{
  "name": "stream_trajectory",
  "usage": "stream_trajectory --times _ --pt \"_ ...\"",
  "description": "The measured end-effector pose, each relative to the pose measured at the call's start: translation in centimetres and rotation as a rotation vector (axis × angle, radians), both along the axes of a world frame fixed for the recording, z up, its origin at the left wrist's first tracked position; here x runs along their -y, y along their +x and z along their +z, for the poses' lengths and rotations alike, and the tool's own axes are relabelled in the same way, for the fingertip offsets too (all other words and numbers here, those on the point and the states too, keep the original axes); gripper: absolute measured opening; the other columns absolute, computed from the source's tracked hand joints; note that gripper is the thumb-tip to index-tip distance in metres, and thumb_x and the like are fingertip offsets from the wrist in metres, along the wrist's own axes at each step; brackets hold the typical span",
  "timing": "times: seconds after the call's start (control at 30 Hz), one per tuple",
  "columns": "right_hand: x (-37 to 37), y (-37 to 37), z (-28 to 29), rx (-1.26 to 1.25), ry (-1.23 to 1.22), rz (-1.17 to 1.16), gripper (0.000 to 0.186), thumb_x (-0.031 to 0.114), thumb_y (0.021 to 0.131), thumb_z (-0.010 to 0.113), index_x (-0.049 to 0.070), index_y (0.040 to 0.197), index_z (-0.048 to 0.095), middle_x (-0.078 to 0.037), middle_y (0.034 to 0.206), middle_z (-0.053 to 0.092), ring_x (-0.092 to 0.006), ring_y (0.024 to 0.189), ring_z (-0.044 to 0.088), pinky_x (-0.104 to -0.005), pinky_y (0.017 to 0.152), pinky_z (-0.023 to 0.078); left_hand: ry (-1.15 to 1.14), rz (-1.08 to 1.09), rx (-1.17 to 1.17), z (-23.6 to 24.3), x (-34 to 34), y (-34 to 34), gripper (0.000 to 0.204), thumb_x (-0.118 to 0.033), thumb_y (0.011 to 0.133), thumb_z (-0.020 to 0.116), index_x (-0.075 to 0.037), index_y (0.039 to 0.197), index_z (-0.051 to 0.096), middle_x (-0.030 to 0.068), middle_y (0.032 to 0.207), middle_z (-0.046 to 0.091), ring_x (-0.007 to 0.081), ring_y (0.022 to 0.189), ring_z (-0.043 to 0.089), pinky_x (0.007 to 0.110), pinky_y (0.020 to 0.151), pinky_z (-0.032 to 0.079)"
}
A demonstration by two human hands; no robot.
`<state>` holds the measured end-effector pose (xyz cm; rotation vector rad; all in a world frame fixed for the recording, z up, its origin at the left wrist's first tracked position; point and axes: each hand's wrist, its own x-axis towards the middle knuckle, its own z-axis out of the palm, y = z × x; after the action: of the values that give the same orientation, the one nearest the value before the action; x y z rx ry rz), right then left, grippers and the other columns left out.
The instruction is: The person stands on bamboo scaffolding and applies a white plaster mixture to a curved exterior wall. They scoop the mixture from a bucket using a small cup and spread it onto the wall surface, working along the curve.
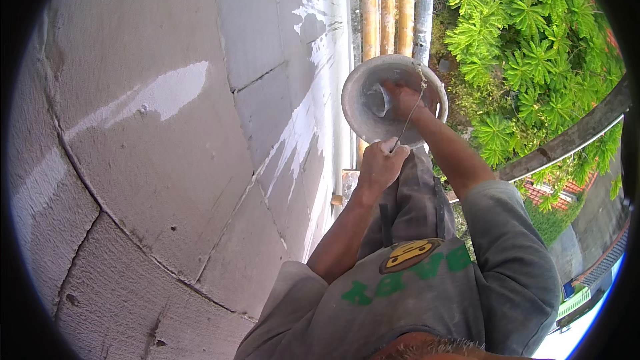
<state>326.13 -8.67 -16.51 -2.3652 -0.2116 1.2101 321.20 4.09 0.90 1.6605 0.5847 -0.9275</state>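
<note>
A round grey bucket (360, 123), seen from above with a pale, smeared inside, hangs in front of me. My left hand (388, 160), dusted white, grips its thin wire handle (418, 100) beside the lower rim. My right hand (403, 100) reaches down inside the bucket, fingers curled near a curved whitish piece (380, 100); what exactly it holds is hidden. The bucket is just right of the block wall.
A block wall (147, 173) with white smears (167, 93) fills the left side. Weathered poles (387, 7) run beyond the bucket. A curved beam (567, 133) crosses at right; green foliage (520, 47), red roofing and pavement lie below. Dark-clad legs (407, 207) show beneath the bucket.
</note>
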Motion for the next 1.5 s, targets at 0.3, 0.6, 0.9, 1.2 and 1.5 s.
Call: stream_trajectory --times 0.3,0.6,0.9,1.2,1.5 --pt "5.5 -4.9 1.6 0.114 0.501 -0.165 0.057 0.005 0.071 0.069 0.007 0.124 0.052 -0.017 0.112 0.058 -0.0373 0.111 0.055 -0.0424 0.095 0.046 -0.147 0.238 -0.168 -3.9 -1.9 -3.4 0.021 -0.022 0.085 0.059 -0.002 0.078 0.063 -0.0006 0.063 0.053 0.0071 0.057 0.045 0.026 0.054 0.036" --pt "6.2 0.2 8.1 0.353 0.473 -0.35 0.049 0.007 0.07 0.072 0.008 0.117 0.057 -0.012 0.111 0.06 -0.0316 0.109 0.056 -0.0412 0.094 0.046 -0.048 0.2 -0.131 -5.7 -2.0 -6.1 0.025 -0.023 0.079 0.059 0.001 0.082 0.065 0.0025 0.062 0.053 0.0105 0.062 0.05 0.03 0.057 0.039" --pt "-7.4 4.4 9.5 0.43 0.222 0.262 0.054 0.001 0.066 0.069 0.014 0.117 0.054 -0.011 0.106 0.058 -0.0309 0.11 0.055 -0.0422 0.093 0.044 0.136 -0.068 -0.107 -6.6 -0.9 -7.7 0.03 -0.028 0.08 0.057 0.002 0.078 0.062 0.0256 0.071 0.061 0.0433 0.071 0.061 0.049 0.066 0.045" --pt "-5.4 1.4 6.0 0.176 0.485 -0.238 0.044 0.002 0.074 0.068 0.008 0.115 0.054 -0.016 0.105 0.063 -0.0344 0.103 0.061 -0.0423 0.088 0.048 0.126 -0.295 -0.178 -7.7 0.9 -9.3 0.034 -0.033 0.082 0.054 -0.001 0.083 0.062 0.0269 0.081 0.063 0.0443 0.083 0.062 0.049 0.072 0.046" --pt "4.2 5.0 6.5 0.494 0.246 -0.379 0.039 0.009 0.077 0.07 0.009 0.115 0.058 -0.015 0.104 0.064 -0.0369 0.102 0.06 -0.0441 0.088 0.048 0.181 -0.313 -0.117 -8.5 1.2 -9.9 0.036 -0.03 0.079 0.057 -0.004 0.1 0.07 0.0298 0.088 0.066 0.0455 0.091 0.064 0.05 0.083 0.051"
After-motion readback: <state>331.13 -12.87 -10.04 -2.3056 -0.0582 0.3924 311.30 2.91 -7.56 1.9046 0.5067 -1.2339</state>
